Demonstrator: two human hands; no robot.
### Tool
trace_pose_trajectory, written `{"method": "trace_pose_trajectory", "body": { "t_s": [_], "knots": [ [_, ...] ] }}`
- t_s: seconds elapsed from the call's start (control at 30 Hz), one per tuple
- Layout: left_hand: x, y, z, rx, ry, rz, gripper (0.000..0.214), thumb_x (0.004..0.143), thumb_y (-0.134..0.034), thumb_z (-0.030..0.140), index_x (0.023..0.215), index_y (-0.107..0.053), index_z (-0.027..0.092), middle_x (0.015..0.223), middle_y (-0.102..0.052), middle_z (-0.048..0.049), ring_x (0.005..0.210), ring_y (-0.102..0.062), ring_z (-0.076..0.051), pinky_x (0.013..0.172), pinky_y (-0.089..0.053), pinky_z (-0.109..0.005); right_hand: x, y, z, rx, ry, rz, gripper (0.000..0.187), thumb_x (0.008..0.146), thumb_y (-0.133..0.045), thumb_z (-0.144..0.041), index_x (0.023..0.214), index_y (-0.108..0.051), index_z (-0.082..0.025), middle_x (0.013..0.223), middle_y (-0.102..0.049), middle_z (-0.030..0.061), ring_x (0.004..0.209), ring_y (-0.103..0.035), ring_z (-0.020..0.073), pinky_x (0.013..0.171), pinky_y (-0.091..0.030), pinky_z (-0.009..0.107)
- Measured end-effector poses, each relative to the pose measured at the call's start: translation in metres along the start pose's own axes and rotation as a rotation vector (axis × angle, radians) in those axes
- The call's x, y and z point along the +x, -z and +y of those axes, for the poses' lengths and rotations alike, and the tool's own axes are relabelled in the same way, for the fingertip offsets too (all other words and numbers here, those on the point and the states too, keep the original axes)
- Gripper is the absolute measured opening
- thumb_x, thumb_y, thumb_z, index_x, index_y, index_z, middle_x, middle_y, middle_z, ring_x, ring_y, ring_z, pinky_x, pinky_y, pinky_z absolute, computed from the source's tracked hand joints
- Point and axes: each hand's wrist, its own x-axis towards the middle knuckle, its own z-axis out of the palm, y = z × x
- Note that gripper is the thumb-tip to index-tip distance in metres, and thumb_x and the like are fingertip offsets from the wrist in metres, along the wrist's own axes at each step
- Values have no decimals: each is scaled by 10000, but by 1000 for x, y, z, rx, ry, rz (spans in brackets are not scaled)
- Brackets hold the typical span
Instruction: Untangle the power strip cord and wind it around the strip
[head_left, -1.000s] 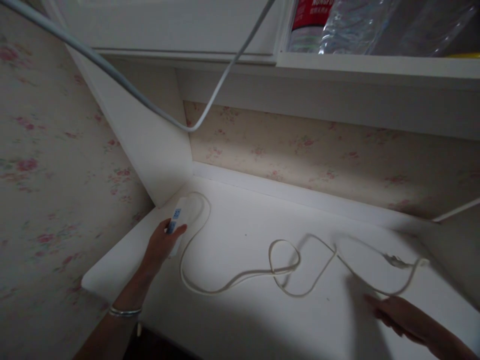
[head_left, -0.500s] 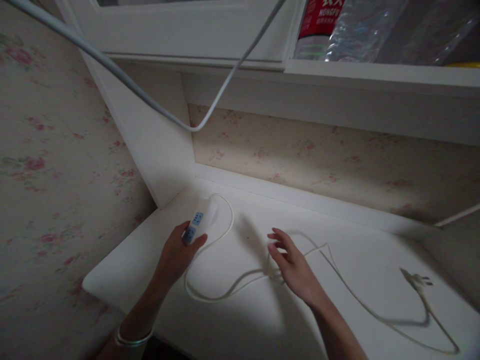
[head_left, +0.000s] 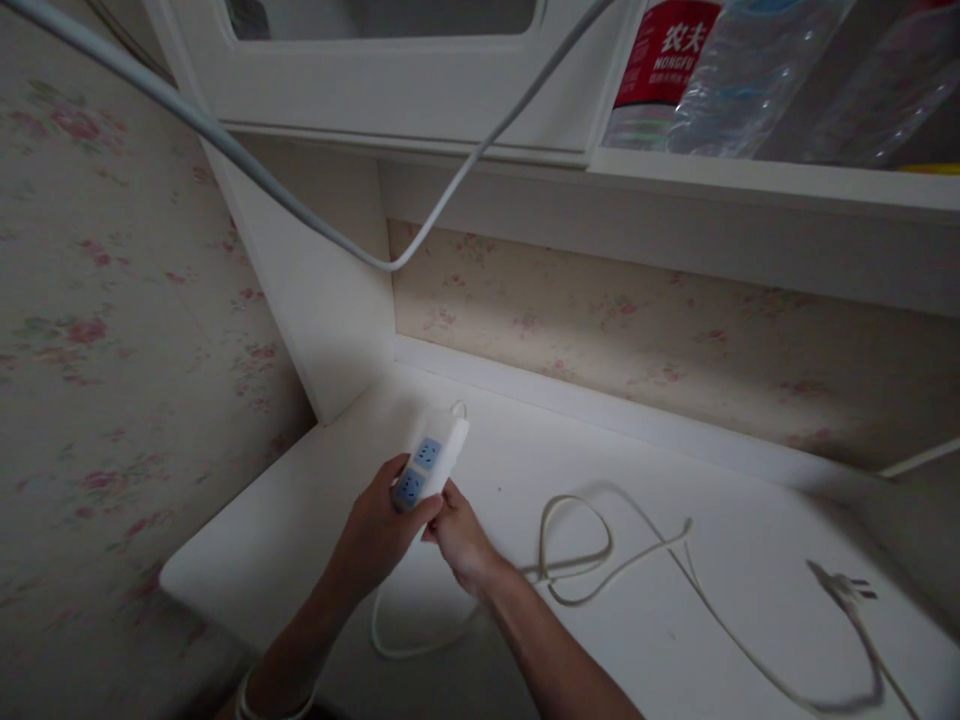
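A white power strip (head_left: 450, 449) with blue socket faces is gripped at its near end by my left hand (head_left: 379, 525), thumb across the side. It is held tilted above the desk, its far end pointing away from me. Against its lower right side, my right hand (head_left: 461, 540) is closed, with most fingers hidden behind the strip and my left thumb. What those fingers hold cannot be made out. The white cord (head_left: 420, 653) leaves the far end of the strip, passes out of sight behind it and reappears below my hands.
More cord (head_left: 577, 500) lies in loose loops on the white desk (head_left: 645, 640), ending in a plug (head_left: 844, 588) at the right. A thick grey-white cable (head_left: 390, 265) hangs across the upper view. Overhead, a shelf holds clear plastic bottles (head_left: 739, 85) beneath a cabinet.
My right hand has moved left from the loose cord to the power strip. My left hand has shifted slightly right with the strip. The cord loops on the desk have changed shape.
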Motion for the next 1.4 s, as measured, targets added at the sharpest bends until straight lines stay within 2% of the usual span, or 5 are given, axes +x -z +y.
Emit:
{"method": "trace_pose_trajectory", "body": {
  "t_s": [0.33, 0.57, 0.7, 0.93, 1.4],
  "knots": [
    [3, -4, 4, 128, -196, 107, 494, 728, -641, 300, 1196, -512, 210, 1119, -641, -66, 1003, -622, -227, 841, -490, -336, -10, 21, -13, 423, 151, 199, 361, 839, -567, -541, 1051, -521, -252, 751, -540, -57, 496, -500, 60, 440, -442, 176],
    [-12, -6, 11, -64, -143, -169, 529, 730, -644, 288, 1238, -513, 218, 1102, -672, -37, 914, -662, -203, 779, -523, -292, 2, 32, -17, -362, 155, 56, 310, 823, -566, -480, 925, -622, -193, 672, -584, -20, 536, -524, 120, 501, -455, 236],
    [-9, -4, 10, 252, -360, -104, 581, 694, -619, 186, 1257, -493, 251, 1196, -614, -44, 1009, -626, -214, 855, -496, -302, -12, 29, -34, -911, 150, -316, 158, 831, -540, -266, 913, -638, -173, 820, -685, 42, 801, -626, 193, 716, -473, 291],
    [8, 20, -8, 812, -738, -296, 577, 728, -540, 79, 1283, -477, 226, 1217, -604, -76, 1092, -567, -237, 937, -399, -391, -57, 37, -77, -1619, 328, -302, 286, 953, -436, -375, 1002, -633, -172, 914, -691, 114, 824, -632, 232, 706, -394, 316],
    [-34, 19, 13, 691, -766, -458, 707, 715, -653, 225, 1351, -346, 216, 1166, -542, -86, 1015, -505, -250, 881, -439, -386, -27, 93, -89, -1394, 776, -154, 475, 973, -294, -520, 821, -600, -190, 756, -621, 49, 708, -549, 161, 680, -389, 268]
  ]
}}
